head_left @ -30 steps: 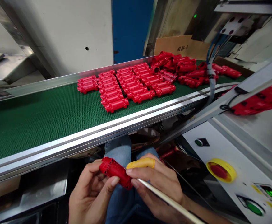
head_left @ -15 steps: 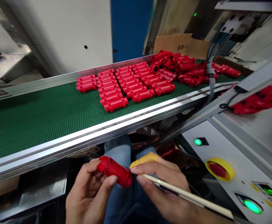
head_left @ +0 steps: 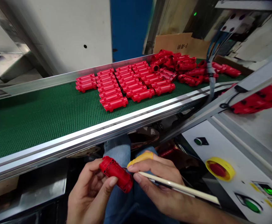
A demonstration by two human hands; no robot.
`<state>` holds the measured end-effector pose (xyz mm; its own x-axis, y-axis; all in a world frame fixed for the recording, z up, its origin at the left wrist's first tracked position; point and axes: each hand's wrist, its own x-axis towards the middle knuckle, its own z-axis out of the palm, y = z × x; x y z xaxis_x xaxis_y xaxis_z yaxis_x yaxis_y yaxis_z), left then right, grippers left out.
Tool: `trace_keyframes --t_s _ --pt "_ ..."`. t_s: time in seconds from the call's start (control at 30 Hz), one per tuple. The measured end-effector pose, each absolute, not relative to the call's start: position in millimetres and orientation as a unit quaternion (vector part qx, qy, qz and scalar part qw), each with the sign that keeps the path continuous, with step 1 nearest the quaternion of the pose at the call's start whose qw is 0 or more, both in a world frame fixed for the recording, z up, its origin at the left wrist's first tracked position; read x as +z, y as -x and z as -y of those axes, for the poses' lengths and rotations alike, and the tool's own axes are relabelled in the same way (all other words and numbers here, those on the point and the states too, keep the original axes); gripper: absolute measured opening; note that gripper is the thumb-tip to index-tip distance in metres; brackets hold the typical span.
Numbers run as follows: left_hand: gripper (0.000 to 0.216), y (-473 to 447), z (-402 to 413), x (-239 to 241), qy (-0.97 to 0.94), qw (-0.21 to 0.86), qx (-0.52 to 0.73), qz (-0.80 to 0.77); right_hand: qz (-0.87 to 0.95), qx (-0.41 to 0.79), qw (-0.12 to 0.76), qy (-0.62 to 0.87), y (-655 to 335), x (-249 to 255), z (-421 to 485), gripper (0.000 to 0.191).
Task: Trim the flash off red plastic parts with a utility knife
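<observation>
My left hand (head_left: 90, 189) grips a red plastic cylindrical housing (head_left: 117, 174) by its upper end, thumb along its side. The part is tilted, its lower end toward the right. My right hand (head_left: 158, 183) is closed around a slim cream-handled tool (head_left: 180, 186), whose handle slants down to the right. A dark thin tip shows by the housing's right side; whether it touches cannot be made out. A yellow finger cot (head_left: 140, 158) covers one finger of my right hand. Both hands are above my lap, below the conveyor edge.
A green conveyor belt (head_left: 44, 115) with a metal rail (head_left: 80, 137) runs across ahead. Rows of red housings (head_left: 131, 85) lie on it, with a loose pile (head_left: 177, 65) beyond and a cardboard sheet (head_left: 170, 43) behind. At right stands a control panel (head_left: 210, 143) with a yellow-ringed red button (head_left: 219, 169).
The housing has turned slightly in my left hand. My right hand and the tool have shifted a little left. Two green lamps on the panel have gone dark.
</observation>
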<state>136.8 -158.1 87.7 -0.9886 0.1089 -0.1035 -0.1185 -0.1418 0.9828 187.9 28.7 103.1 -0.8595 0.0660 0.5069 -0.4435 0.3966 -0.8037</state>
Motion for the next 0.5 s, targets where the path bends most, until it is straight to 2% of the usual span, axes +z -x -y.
trace_keyframes --t_s 0.33,0.5 --pt "0.033 -138 157 87 0.016 0.046 0.753 -0.656 0.822 0.533 0.167 -0.109 -190 111 -37 0.017" --pt "0.033 -134 160 87 0.007 0.073 0.752 -0.655 0.795 0.586 0.141 -0.077 -191 113 -42 0.013"
